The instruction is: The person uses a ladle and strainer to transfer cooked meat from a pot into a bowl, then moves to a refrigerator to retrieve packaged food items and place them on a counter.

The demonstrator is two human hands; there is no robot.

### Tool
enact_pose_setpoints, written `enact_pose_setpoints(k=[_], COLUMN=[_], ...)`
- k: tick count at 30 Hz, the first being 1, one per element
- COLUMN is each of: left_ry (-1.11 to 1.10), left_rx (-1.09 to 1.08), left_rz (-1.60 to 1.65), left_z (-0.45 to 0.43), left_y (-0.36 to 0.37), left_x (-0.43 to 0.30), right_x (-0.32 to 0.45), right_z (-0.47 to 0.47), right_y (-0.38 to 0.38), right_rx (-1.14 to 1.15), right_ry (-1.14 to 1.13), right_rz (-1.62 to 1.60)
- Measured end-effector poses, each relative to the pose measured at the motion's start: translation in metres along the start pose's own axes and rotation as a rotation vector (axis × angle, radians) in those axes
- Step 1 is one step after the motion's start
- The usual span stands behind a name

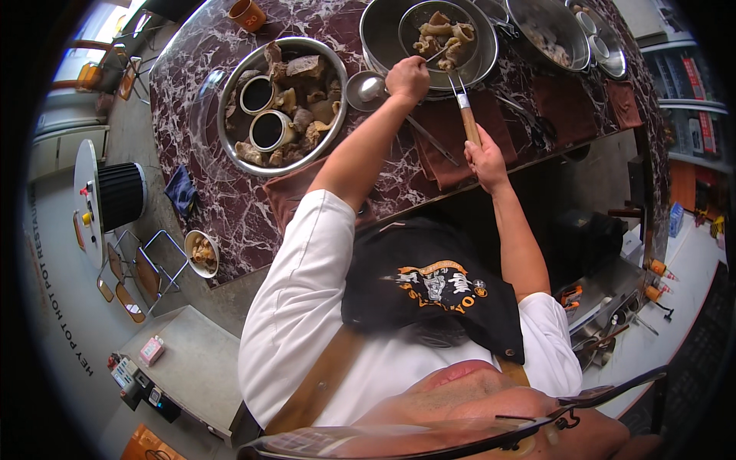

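My right hand [486,158] grips the wooden handle [470,121] of a round metal strainer [407,37]. Pieces of cooked meat or offal [443,35] lie in the strainer, which sits over a wide steel pot [374,43]. My left hand [409,79] is closed around a thin metal utensil [440,54], whose tip reaches in among the pieces; its exact kind is hard to make out. Just left of that hand rests a steel ladle [366,90]. Further left, a large steel basin [227,123] holds chunks of meat and two cups of dark liquid [257,94].
Brown cloths [454,155], a metal tool [432,141] and black-handled scissors [537,123] lie along the marble-patterned table's [391,190] near edge. Another steel pot [546,34] stands at right. A bowl of scraps [202,253] and a blue cloth [181,191] occupy the left corner.
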State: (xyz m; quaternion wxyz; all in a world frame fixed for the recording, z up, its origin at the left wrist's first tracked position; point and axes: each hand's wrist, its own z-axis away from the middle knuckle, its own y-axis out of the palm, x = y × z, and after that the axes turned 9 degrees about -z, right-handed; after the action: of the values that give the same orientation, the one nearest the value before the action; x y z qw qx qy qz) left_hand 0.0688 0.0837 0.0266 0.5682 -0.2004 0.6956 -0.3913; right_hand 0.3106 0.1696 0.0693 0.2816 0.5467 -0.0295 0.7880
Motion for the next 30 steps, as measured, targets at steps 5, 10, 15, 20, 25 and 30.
enact_pose_setpoints(k=[5, 10, 15, 20, 25, 30], left_ry=[-0.114, -0.112, -0.063, -0.038, 0.012, 0.013], left_rx=[0.014, -0.057, -0.156, -0.199, -0.202, -0.141], left_rz=[0.027, 0.174, 0.399, 0.580, 0.633, 0.673], left_z=[0.010, 0.033, 0.044, 0.042, 0.034, 0.037], left_y=[0.007, 0.019, 0.025, 0.015, -0.018, -0.041], left_x=[-0.013, -0.003, 0.018, 0.023, 0.019, 0.021], right_x=[0.004, 0.012, 0.010, 0.013, 0.014, 0.021], right_z=[0.006, 0.009, 0.009, 0.006, -0.001, -0.012], right_y=[0.005, -0.006, -0.015, -0.020, -0.029, -0.054], right_rx=[-0.004, 0.034, 0.056, 0.087, 0.085, 0.057], right_ry=[-0.013, 0.071, 0.056, 0.061, 0.038, 0.073], right_rz=[0.055, -0.150, -0.200, -0.237, -0.238, -0.225])
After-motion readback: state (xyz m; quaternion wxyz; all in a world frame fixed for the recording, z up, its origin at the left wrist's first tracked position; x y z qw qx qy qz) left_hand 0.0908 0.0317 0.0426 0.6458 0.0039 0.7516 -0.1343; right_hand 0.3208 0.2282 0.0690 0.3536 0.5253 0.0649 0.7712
